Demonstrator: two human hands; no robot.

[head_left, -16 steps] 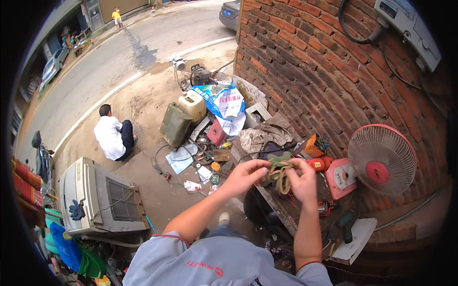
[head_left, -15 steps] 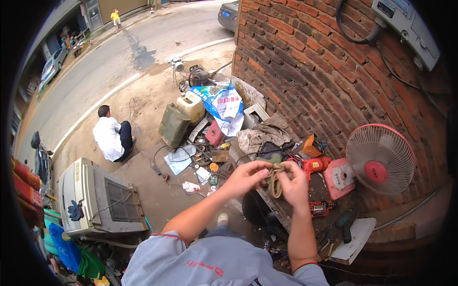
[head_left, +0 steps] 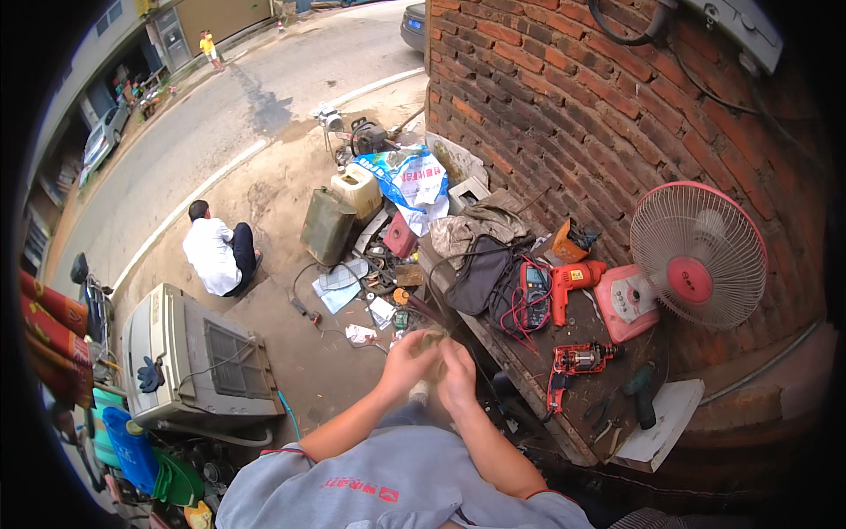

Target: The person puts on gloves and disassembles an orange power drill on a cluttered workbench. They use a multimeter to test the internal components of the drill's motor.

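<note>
holds a small olive-green thing [head_left: 434,336] between both hands, in front of the body and above the littered floor [head_left: 330,383], just left of a worn wooden workbench [head_left: 571,445]. curls the left hand [head_left: 408,363] round one side of it and closes the right hand [head_left: 456,374] in against the other, fingers against fingers; cannot tell the thing's full shape, mostly covered and a little blurred. wears a grey short-sleeved shirt [head_left: 370,485]. has on the workbench, to the right, a crumpled grey-brown cloth [head_left: 467,231], a soft black pouch [head_left: 478,275], a multimeter [head_left: 535,289] among red leads, an orange-red power tool [head_left: 577,277] and a pink-rimmed fan [head_left: 690,279]; has closer in an opened red drill [head_left: 577,360], baring its inner parts, and a dark green cordless tool [head_left: 641,397] just beside a white board [head_left: 668,430]. faces, on the right, a brick wall [head_left: 555,115] behind the workbench. has ahead, on the ground, a dark green jerrycan [head_left: 326,227] just beside a cream jug [head_left: 357,192], near a blue-and-white sack [head_left: 407,183] and some light blue sheets [head_left: 339,295]. has at the left a boxy beige appliance [head_left: 189,353] bearing a dark blue glove [head_left: 150,374], and beyond it a squatting person [head_left: 214,256] in a white shirt, back partly turned, well apart from the hands.
</note>
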